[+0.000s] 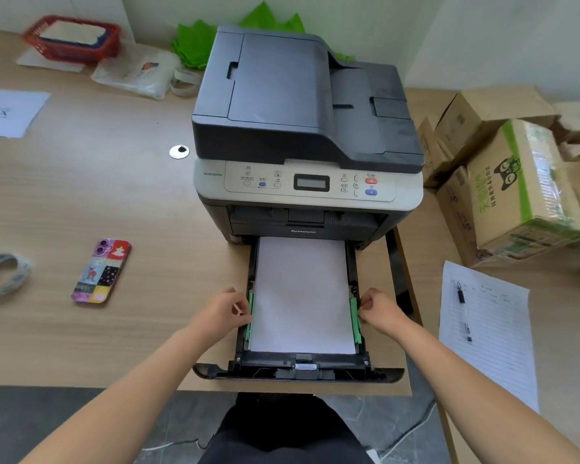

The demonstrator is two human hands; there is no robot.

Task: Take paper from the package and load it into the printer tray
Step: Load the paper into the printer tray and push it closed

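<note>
A grey and black printer (302, 128) stands on the wooden desk with its black paper tray (298, 366) pulled out toward me. A stack of white paper (302, 296) lies flat inside the tray. My left hand (225, 313) pinches the green side guide (250, 309) on the tray's left. My right hand (379, 309) pinches the green side guide (355, 316) on the right. Both guides sit against the paper's long edges. No paper package shows clearly near the tray.
A phone in a colourful case (101, 271) and a tape roll (4, 272) lie left on the desk (81, 202). A red basket (71, 38) sits far left. Cardboard boxes (516, 182) stand right. A lined sheet with a pen (486, 333) lies on the right.
</note>
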